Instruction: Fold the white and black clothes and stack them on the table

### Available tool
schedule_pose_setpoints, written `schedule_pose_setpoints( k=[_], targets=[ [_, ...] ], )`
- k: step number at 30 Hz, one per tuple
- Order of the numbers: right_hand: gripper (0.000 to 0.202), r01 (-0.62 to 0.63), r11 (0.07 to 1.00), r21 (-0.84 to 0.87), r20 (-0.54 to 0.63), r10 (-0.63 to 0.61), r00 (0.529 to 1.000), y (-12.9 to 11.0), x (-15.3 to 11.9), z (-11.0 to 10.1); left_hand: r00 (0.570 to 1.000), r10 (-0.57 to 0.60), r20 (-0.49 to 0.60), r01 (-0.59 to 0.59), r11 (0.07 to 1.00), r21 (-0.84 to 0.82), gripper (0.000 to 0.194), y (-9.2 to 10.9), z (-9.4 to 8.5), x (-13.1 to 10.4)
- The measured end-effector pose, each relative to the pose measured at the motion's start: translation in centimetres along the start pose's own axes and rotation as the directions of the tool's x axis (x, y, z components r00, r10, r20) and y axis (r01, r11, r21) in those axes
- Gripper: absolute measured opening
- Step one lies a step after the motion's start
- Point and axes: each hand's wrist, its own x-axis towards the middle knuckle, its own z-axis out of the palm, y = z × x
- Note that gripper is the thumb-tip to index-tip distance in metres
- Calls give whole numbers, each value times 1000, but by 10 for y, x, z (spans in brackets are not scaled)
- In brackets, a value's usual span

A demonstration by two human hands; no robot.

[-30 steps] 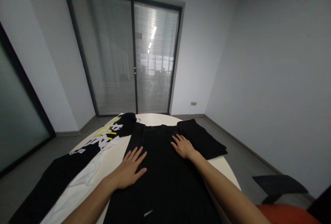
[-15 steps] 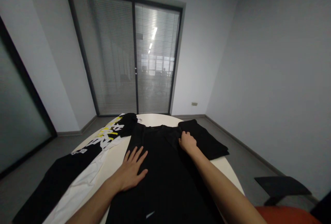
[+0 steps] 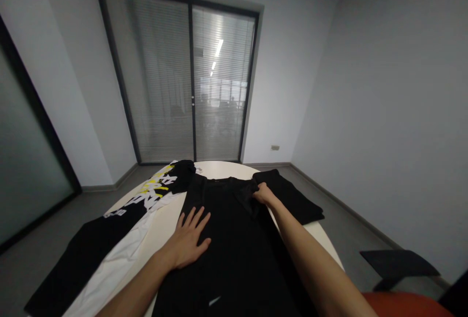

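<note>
A black shirt (image 3: 226,248) with a small pale swoosh near its lower part lies spread over the round table. Flat on its left side rests my left hand (image 3: 190,239), fingers spread. My right hand (image 3: 263,194) is closed on the shirt's upper right edge near the shoulder, pinching the fabric, which bunches beside the fingers. Just beyond that hand sits a folded black garment (image 3: 292,200) at the table's right edge.
Black clothing with white and yellow lettering (image 3: 149,195) and a white cloth (image 3: 120,258) lie along the left of the white table (image 3: 219,167). A chair with a red seat (image 3: 402,303) and black armrest (image 3: 400,263) stands at lower right. Glass doors with blinds are behind.
My right hand has lifted slightly, raising and folding the shirt's right edge a little inward. My left hand stays flat in nearly the same place.
</note>
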Motion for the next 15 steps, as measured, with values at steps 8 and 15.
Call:
schedule_pose_setpoints(
  k=[8,15],
  targets=[
    [58,71,986,-153,-78,-84,993,-42,-30,8,1000,-8,-5,8,1000,11,70,0,1,2],
    [44,188,940,-285,-101,-224,969,-79,-50,19,1000,5,-25,-5,1000,11,69,-4,5,2]
  ],
)
